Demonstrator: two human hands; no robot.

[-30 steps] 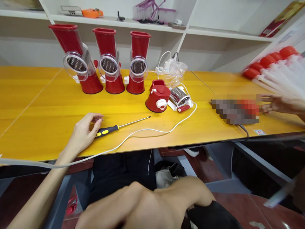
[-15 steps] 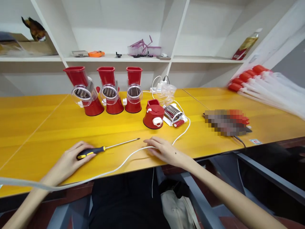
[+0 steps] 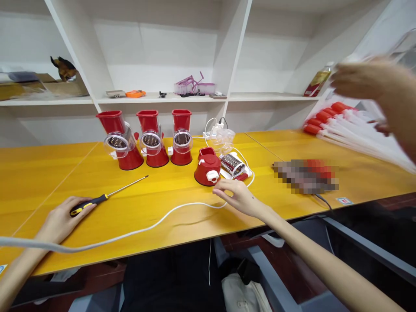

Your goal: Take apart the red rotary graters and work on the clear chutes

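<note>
My left hand (image 3: 66, 216) is closed around the dark handle of a screwdriver (image 3: 87, 205) with yellow accents; its metal shaft points right and away over the table. My right hand (image 3: 235, 195) is just in front of a red grater base (image 3: 208, 169) with a white knob, fingers bent, thumb apart, holding nothing visible. Whether its fingertips touch the base, I cannot tell. Beside that base lies a metal grater drum (image 3: 232, 165) on a white part, with a red-handled crank (image 3: 241, 177). A white cable (image 3: 172, 210) runs across the table to my right hand.
Three upright red rotary graters (image 3: 182, 138) stand in a row behind. Clear plastic parts (image 3: 225, 138) sit by a power strip. A blurred patch (image 3: 305, 177) and red-capped clear tubes (image 3: 351, 125) lie to the right. Another person's hand (image 3: 364, 80) reaches in, smeared by motion.
My left hand has moved left with the screwdriver. My right hand has shifted right and forward, up to the red base. Another person's hand has come in at the upper right.
</note>
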